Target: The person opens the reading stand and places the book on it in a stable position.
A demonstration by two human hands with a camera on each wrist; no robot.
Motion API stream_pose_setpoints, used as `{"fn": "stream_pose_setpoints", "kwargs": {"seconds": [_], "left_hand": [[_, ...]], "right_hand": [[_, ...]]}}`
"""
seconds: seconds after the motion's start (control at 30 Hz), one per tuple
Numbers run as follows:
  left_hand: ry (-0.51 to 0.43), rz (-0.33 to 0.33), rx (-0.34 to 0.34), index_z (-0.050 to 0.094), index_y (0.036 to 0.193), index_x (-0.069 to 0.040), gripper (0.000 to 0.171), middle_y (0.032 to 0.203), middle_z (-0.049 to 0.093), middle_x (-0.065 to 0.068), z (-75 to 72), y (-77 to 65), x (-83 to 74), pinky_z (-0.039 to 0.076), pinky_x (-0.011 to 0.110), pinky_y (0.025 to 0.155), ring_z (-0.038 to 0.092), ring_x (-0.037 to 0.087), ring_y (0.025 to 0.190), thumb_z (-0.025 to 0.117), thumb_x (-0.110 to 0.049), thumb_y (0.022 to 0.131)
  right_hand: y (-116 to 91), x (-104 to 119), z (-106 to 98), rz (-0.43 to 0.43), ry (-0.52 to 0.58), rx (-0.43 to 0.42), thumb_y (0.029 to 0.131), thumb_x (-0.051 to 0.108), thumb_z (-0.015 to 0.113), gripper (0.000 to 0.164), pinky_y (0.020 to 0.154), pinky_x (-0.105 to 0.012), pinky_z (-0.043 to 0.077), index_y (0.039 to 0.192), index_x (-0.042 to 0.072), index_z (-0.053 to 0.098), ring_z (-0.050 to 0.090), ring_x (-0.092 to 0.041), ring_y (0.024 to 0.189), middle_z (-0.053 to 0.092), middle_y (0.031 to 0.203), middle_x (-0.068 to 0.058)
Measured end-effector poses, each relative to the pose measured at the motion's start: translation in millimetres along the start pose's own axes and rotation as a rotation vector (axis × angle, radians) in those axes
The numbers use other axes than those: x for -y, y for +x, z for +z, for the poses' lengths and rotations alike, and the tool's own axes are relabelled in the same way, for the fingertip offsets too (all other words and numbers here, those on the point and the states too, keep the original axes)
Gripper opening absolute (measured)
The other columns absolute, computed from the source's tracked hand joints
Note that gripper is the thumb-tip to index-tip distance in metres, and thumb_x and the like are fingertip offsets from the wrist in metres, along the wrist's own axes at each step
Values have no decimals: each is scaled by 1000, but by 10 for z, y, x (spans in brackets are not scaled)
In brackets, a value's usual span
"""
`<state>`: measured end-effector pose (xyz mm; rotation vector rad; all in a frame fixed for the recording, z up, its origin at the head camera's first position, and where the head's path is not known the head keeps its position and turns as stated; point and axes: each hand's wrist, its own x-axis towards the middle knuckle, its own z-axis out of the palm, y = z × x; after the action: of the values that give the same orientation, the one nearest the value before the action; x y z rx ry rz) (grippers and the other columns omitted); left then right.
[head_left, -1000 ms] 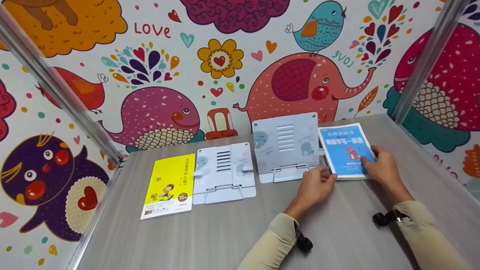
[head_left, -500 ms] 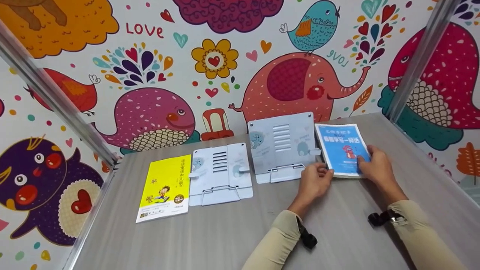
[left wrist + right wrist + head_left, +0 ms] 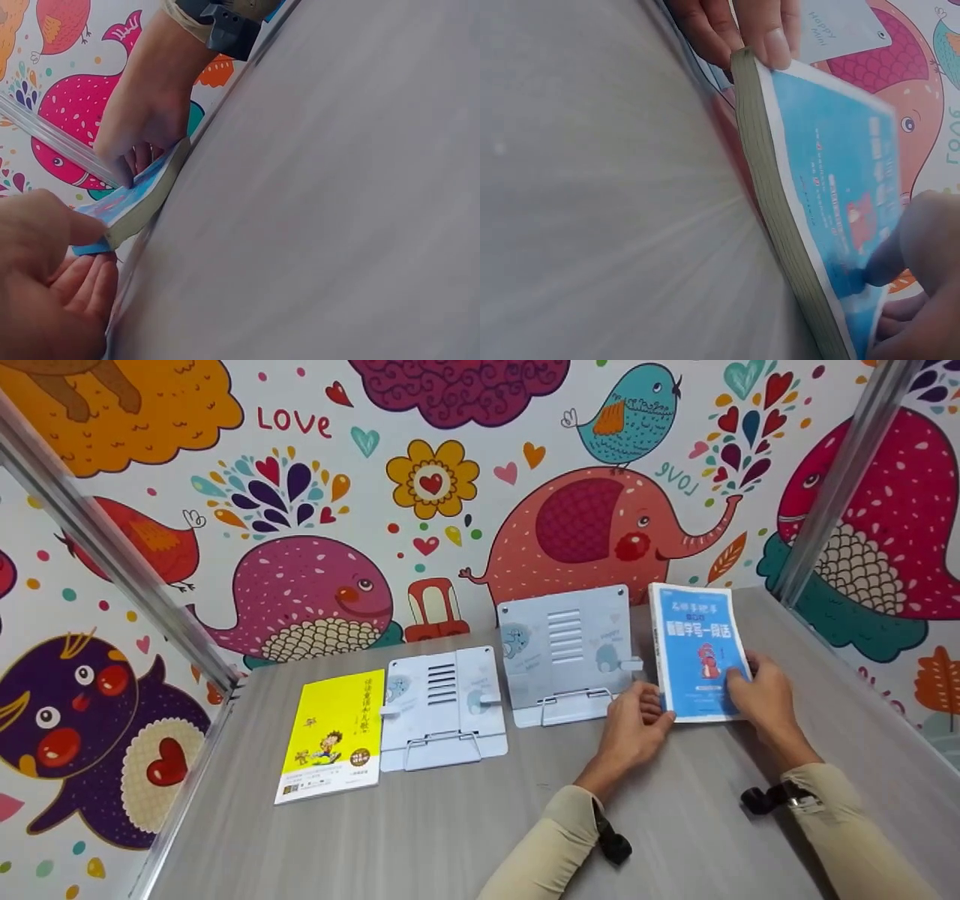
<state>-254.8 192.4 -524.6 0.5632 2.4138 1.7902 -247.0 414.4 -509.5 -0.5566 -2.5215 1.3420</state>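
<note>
A blue-covered book (image 3: 697, 660) is tilted up off the table, its far end raised, just right of the larger grey-white book stand. My left hand (image 3: 634, 731) pinches the book's near left corner, thumb on the cover and fingers beneath, as the left wrist view shows. At the book's right edge my right hand (image 3: 769, 705) grips it, with the thumb pressed on the cover. In the right wrist view the thick page edge of the blue book (image 3: 832, 187) faces the camera. The fingers of the right hand behind the book are partly hidden.
The upright book stand (image 3: 566, 652) with slots and a wire foot is close to my left hand. Left of it stand a smaller book stand (image 3: 442, 705) and a yellow book (image 3: 334, 727). A cartoon-patterned wall (image 3: 442, 405) closes off the back of the table (image 3: 450, 832).
The blue book's far end has risen, so the book stands steeper and slightly farther right. Both hands keep hold of it with little movement. The stands and yellow book stay in place.
</note>
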Motion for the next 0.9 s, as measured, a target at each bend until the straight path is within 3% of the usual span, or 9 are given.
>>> {"fn": "stream_pose_setpoints", "kwargs": {"seconds": [0.47, 0.73, 0.9], "left_hand": [[107, 126, 25, 63, 118, -17, 32, 108, 68, -4, -101, -125, -11, 56, 13, 86, 63, -1, 94, 84, -9, 95], [138, 184, 24, 65, 123, -14, 32, 112, 70, -3, -282, -172, 11, 57, 13, 89, 65, 1, 100, 82, -8, 96], [121, 233, 18, 65, 126, -10, 33, 112, 71, 3, -462, -213, 75, 59, 15, 89, 68, 5, 100, 80, -6, 97]], "right_hand": [[-29, 69, 73, 32, 129, -114, 115, 37, 41, 59, 125, -53, 41, 164, 5, 38, 46, -36, 139, 49, 160, -23], [-87, 119, 159, -58, 165, -162, 114, 34, 46, 51, 121, -39, 46, 159, 8, 48, 53, -24, 131, 57, 153, -16], [-156, 154, 230, -133, 170, -156, 114, 33, 48, 49, 122, -39, 47, 157, 9, 51, 56, -26, 130, 61, 151, -17]]}}
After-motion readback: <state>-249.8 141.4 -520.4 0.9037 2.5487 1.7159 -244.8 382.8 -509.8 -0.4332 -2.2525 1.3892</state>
